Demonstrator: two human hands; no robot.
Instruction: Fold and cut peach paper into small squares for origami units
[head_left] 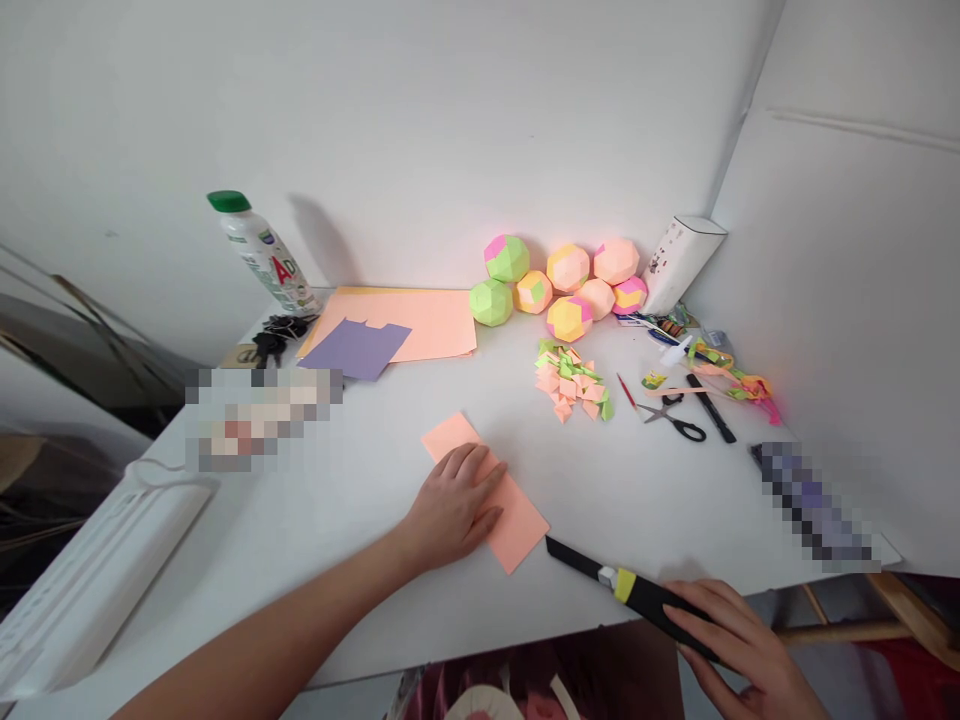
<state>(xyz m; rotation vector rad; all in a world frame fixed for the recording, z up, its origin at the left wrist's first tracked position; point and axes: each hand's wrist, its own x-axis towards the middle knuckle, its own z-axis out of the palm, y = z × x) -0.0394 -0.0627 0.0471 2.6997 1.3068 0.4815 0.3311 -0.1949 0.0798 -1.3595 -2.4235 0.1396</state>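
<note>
My left hand (454, 505) lies flat on a strip of peach paper (517, 520), its fingers stretched across the middle of the sheet. In my right hand (739, 640) is a black and yellow utility knife (652, 600), gripped by its handle at the table's front edge. The knife's dark blade end points left and reaches close to the paper's lower right corner; whether it touches I cannot tell. Beyond the paper is a heap of small peach and green paper pieces (570, 385).
Several faceted paper balls (568, 268) sit against the wall. Large peach sheets (442, 320) with a purple sheet (360, 350) lie back left, near a green-capped bottle (274, 260). Scissors (686, 428), a red pencil-like stick (626, 391) and a black tool (711, 408) lie right; a white device (105, 580) stands left.
</note>
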